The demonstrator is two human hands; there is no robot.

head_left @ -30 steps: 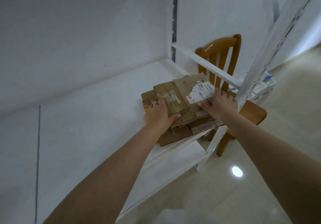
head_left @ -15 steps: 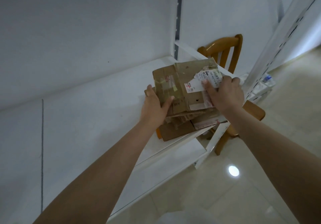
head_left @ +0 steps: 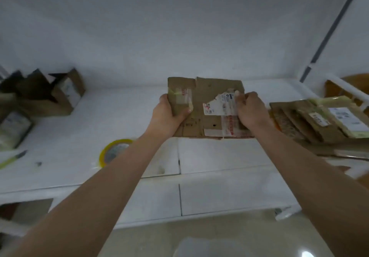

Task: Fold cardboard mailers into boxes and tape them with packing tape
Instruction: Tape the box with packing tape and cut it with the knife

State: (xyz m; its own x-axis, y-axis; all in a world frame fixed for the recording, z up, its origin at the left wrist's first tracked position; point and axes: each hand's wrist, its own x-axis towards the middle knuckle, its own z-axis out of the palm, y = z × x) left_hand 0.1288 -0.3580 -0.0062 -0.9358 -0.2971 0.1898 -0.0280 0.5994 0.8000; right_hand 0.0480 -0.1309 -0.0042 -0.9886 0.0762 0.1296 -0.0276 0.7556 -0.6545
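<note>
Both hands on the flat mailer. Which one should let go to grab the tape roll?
Probably left. The tape roll lies on the white table beside the left forearm, below the left hand. The right hand grips the flat mailer on the far side, by the stack of flat cardboard.

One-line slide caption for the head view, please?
Both hands, left hand and right hand, hold a flattened cardboard mailer above the table.
</note>
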